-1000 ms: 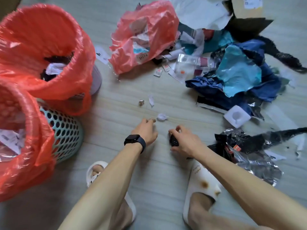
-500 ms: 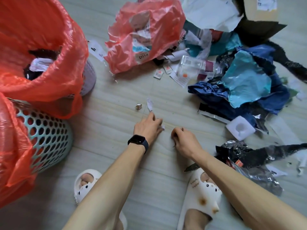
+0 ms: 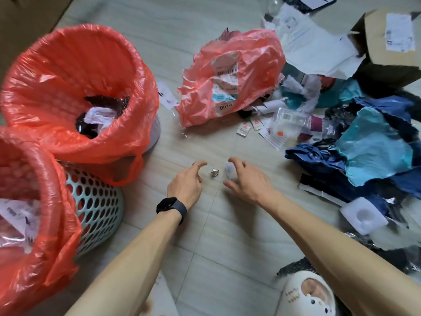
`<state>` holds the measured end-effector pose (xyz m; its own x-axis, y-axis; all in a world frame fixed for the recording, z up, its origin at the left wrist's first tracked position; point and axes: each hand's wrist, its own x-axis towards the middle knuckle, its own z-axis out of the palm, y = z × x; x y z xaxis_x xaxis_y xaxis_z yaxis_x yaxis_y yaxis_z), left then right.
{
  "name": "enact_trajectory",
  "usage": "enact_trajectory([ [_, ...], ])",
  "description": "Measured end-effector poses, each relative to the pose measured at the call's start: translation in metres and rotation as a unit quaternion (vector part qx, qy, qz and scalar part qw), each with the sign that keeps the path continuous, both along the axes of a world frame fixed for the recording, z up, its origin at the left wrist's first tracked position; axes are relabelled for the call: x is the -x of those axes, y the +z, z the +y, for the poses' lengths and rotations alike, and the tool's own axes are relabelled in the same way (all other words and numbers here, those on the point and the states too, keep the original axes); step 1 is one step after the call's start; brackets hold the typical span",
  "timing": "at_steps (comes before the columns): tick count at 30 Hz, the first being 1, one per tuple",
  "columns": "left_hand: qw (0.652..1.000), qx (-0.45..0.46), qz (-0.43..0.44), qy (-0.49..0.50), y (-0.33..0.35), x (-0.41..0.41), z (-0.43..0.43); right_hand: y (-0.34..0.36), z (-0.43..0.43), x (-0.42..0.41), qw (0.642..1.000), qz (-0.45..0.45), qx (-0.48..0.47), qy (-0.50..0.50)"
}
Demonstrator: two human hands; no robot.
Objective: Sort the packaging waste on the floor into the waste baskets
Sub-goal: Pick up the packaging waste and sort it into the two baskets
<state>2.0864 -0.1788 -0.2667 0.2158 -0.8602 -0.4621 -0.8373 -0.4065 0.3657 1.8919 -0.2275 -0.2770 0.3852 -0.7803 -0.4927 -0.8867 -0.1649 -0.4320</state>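
At the centre of the frame, two small scraps lie on the floor point(image 3: 205, 53) between the hands: a crumpled foil bit point(image 3: 214, 172) and a pale paper scrap point(image 3: 229, 171). The left hand point(image 3: 185, 187) is held with fingers loosely curled and apart, empty, just left of the foil bit. The right hand point(image 3: 247, 181) is spread wide and arched over the paper scrap; whether it touches the scrap cannot be told.

The step in hand is judged to be the pick-up of these small pieces. Each is best pinched between thumb and forefinger, the fingertips pressed flat to the floor so that the thin paper is caught at an edge rather than pushed along. The foil bit stands proud and should be taken more easily.

Two baskets lined with red bags wait at the left: one at upper left point(image 3: 75, 87), one at lower left point(image 3: 27, 201). The larger pile point(image 3: 364, 144) at the right remains unsorted. Each scrap should be matched to the basket already holding like material before release.
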Motion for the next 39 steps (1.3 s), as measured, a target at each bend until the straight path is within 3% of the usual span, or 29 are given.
enact_trajectory([
  [7,0.999,-0.02,0.029,-0.001,-0.015,0.021,-0.015,-0.019,-0.001,0.003,0.998,-0.029,0.051,0.011],
  [12,0.999,-0.01,0.042,-0.01,-0.028,0.031,-0.017,-0.019,0.001,0.003,0.999,-0.026,0.034,0.009],
  [15,0.997,-0.031,0.068,0.023,-0.023,0.025,-0.017,-0.013,-0.001,0.001,0.996,-0.032,-0.027,-0.073],
  [18,0.998,-0.03,0.057,-0.015,0.004,0.015,-0.02,0.006,-0.007,-0.003,0.981,-0.077,-0.051,-0.171],
  [22,0.991,0.091,0.097,-0.031,0.079,-0.003,-0.04,0.065,-0.031,-0.034,0.955,-0.184,0.003,-0.231],
  [25,0.957,0.266,0.115,0.005,0.156,-0.017,-0.066,0.12,-0.056,-0.065,0.926,-0.271,0.056,-0.255],
  [27,0.917,0.39,0.072,0.047,0.203,-0.036,-0.082,0.154,-0.069,-0.088,0.912,-0.317,0.08,-0.249],
  [29,0.896,0.437,0.009,0.081,0.232,-0.063,-0.096,0.185,-0.078,-0.112,0.898,-0.358,0.102,-0.235],
  [33,0.96,0.239,-0.123,0.078,0.225,-0.131,-0.099,0.223,-0.079,-0.165,0.906,-0.372,0.115,-0.163],
  [39,0.978,0.016,-0.206,0.024,0.199,-0.176,-0.069,0.209,-0.074,-0.214,0.946,-0.307,0.076,-0.075],
])
